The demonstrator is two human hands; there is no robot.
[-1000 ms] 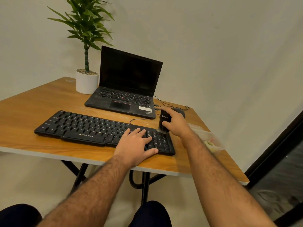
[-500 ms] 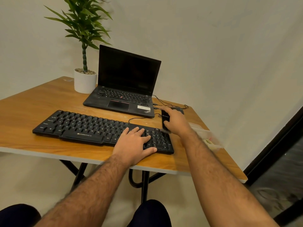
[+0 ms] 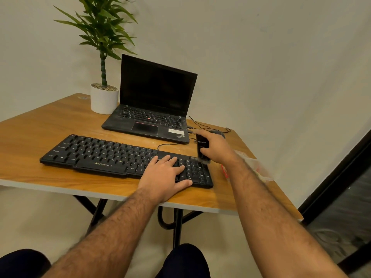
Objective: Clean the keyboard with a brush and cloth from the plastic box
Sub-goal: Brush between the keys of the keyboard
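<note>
Nearest the front edge of the tabletop [image 3: 50, 177], the left hand [image 3: 166, 175] lies flat on the right part of the keyboard [image 3: 112, 155], fingers straight and spread over the keys, thumb at its near edge, steadying it. The keyboard runs along the front edge, its right end near the front right corner. Just beyond, the right hand [image 3: 217, 150] grips the black brush [image 3: 202, 146] upright, fingers curled round its handle, wrist bent inward, with the bristles blurred at the number pad's far edge.

Risks, as I judge them: the flat left hand covers keys that need brushing, so that patch may be missed; a hard stroke could flick dust towards the laptop [image 3: 152, 117] or snag the cable [image 3: 170, 144] behind the keyboard.

By the right edge, partly hidden by the right forearm, sits the clear plastic box [image 3: 259, 167]; whether it holds the cloth cannot be made out. A potted plant [image 3: 104, 99] stands at the far corner.
</note>
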